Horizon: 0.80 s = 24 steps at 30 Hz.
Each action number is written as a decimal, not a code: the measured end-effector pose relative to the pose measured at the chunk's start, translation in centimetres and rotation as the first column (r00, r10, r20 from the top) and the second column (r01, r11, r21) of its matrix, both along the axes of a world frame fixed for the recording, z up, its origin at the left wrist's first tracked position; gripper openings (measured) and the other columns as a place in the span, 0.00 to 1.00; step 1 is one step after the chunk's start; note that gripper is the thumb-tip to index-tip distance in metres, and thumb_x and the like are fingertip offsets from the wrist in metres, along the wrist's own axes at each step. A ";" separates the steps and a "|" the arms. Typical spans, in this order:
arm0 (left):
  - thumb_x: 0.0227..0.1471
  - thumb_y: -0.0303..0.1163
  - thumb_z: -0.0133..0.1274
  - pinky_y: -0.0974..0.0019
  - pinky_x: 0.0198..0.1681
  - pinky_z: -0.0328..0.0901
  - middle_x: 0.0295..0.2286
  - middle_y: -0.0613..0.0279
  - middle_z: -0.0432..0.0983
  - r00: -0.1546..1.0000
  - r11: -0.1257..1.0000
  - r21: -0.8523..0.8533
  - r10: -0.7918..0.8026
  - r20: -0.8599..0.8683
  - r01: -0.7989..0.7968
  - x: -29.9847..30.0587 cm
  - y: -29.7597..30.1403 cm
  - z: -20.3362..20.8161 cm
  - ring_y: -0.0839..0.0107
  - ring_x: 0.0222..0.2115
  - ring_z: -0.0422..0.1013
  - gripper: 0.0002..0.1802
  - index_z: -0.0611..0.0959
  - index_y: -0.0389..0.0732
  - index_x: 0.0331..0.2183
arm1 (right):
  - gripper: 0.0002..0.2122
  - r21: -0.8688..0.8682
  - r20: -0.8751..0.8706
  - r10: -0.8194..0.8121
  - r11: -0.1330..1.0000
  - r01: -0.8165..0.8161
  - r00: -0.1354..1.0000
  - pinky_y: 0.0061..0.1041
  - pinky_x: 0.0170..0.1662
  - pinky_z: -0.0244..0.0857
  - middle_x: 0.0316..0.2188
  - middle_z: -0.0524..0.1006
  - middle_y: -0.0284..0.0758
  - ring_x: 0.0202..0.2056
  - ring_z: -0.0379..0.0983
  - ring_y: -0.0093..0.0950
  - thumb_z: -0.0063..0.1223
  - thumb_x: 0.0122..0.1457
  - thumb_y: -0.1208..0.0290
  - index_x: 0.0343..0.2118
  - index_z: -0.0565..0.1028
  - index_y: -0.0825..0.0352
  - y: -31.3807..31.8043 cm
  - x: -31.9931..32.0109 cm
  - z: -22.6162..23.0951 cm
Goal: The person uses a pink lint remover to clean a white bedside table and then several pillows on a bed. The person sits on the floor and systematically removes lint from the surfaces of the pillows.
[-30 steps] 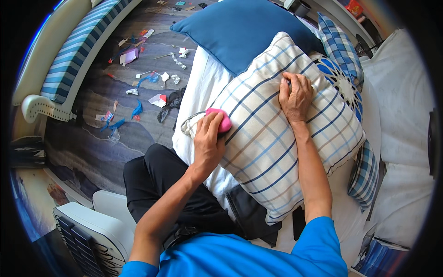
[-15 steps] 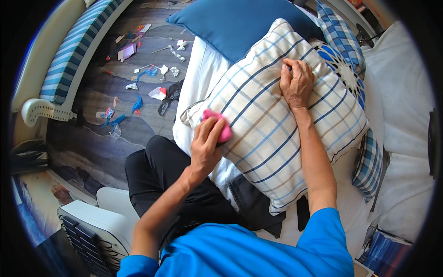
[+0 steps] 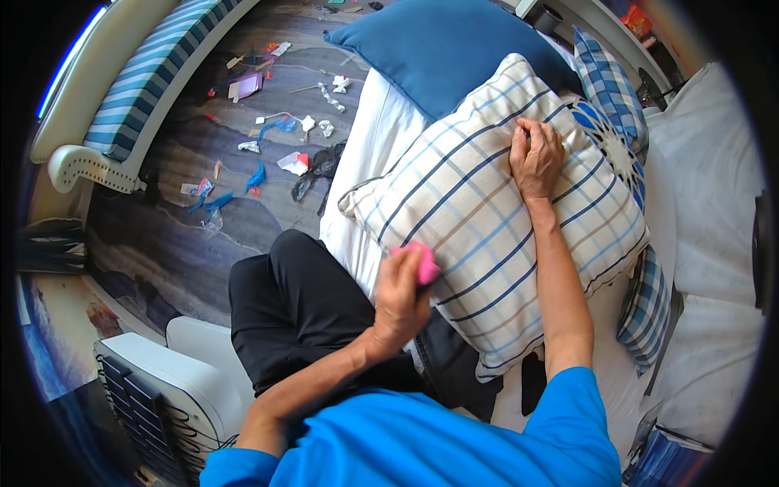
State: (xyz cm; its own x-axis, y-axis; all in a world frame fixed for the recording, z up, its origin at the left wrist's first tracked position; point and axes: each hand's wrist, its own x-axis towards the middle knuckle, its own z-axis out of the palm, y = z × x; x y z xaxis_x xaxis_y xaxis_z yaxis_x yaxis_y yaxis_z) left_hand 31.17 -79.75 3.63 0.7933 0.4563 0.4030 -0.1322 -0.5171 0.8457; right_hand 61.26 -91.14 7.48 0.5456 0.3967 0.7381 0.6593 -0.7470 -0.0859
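A cream cushion (image 3: 479, 243) with dark blue, light blue and tan check lines lies across the white-covered bed. My left hand (image 3: 399, 304) is closed round a small pink thing (image 3: 422, 263), rounded, with a dark underside; its exact kind is blurred. That hand is at the cushion's near left edge, just over its surface. On the upper part of the cushion rests my right hand (image 3: 537, 158), fingers bent and gripping the fabric.
Behind the cushion is a plain blue pillow (image 3: 462, 49); blue checked cushions (image 3: 608, 89) stand at the right. Scraps of paper and plastic (image 3: 260, 174) litter the grey floor. A striped bench (image 3: 146, 89) stands far left, a white chair (image 3: 174, 381) near left.
My left hand has moved right and nearer to me along the cushion with the pink thing. My right hand keeps its place on the cushion. The whole view has shifted slightly.
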 end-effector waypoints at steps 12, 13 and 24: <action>0.32 0.15 0.57 0.55 0.44 0.68 0.42 0.49 0.73 0.979 0.969 0.238 0.010 0.205 -0.060 12.2 3.7 4.6 0.49 0.41 0.71 0.34 0.77 0.37 0.48 | 0.08 0.036 0.000 0.029 0.999 -0.029 1.000 0.34 0.47 0.67 0.36 0.78 0.34 0.41 0.72 0.34 0.53 0.59 0.68 0.37 0.81 0.62 0.0 -0.5 0.8; 0.34 0.15 0.58 0.55 0.44 0.69 0.41 0.48 0.73 0.977 0.967 0.223 0.075 0.200 -0.120 12.7 3.9 5.1 0.48 0.41 0.71 0.32 0.78 0.36 0.48 | 0.07 0.043 -0.001 0.035 0.998 -0.035 0.999 0.34 0.48 0.67 0.36 0.77 0.35 0.41 0.72 0.35 0.54 0.59 0.68 0.37 0.81 0.62 0.3 -0.4 0.6; 0.33 0.18 0.58 0.55 0.50 0.68 0.46 0.47 0.70 0.931 0.933 0.170 -0.340 0.130 0.317 5.1 -1.9 2.7 0.48 0.46 0.70 0.36 0.75 0.33 0.51 | 0.08 0.005 -0.021 0.052 0.999 -0.052 0.998 0.35 0.47 0.66 0.36 0.78 0.36 0.41 0.72 0.36 0.52 0.61 0.68 0.38 0.80 0.64 0.0 -0.7 1.3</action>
State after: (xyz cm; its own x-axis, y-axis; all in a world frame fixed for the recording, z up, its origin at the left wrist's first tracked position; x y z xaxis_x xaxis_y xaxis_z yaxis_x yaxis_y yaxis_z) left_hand 36.25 -81.68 6.29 0.8114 0.1085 0.5743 -0.4384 -0.5368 0.7209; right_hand 60.51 -91.14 8.73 0.5400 0.4211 0.7288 0.6949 -0.7116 -0.1037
